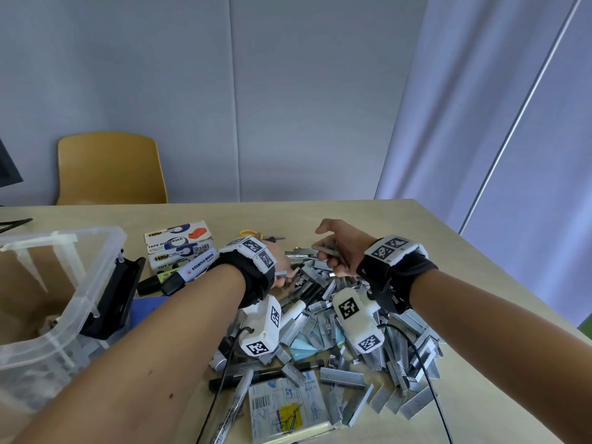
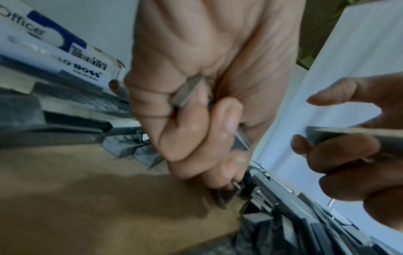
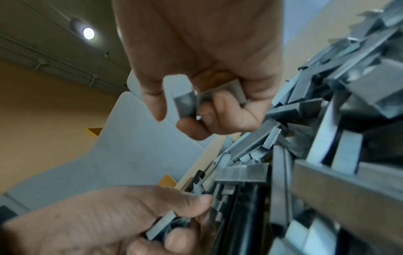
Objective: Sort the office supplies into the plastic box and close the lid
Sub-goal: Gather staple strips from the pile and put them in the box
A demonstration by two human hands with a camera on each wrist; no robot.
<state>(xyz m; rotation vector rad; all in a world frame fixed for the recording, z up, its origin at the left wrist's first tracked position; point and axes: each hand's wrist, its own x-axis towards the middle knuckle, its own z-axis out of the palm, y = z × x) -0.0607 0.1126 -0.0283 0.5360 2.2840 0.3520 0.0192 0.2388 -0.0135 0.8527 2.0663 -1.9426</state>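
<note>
A big heap of grey staple strips [image 1: 346, 341] covers the middle of the table. My left hand [image 1: 283, 277] is at the heap's far left edge, its fingers curled round a few staple strips [image 2: 187, 93]. My right hand [image 1: 326, 249] hovers just right of it, above the heap, gripping a bundle of strips [image 3: 209, 100] between thumb and fingers, index finger raised. The clear plastic box [image 1: 80, 283] stands open at the left with some strips on its bottom. No lid can be made out.
Two tape dispenser cartons [image 1: 179, 241], highlighters [image 1: 189, 272] and a black flat object [image 1: 115, 299] lie between box and heap. Yellow-handled scissors [image 1: 248, 232] lie behind the hands. Black markers [image 1: 256, 376] and a staple packet [image 1: 288, 408] lie near me. A chair [image 1: 112, 168] stands beyond the table.
</note>
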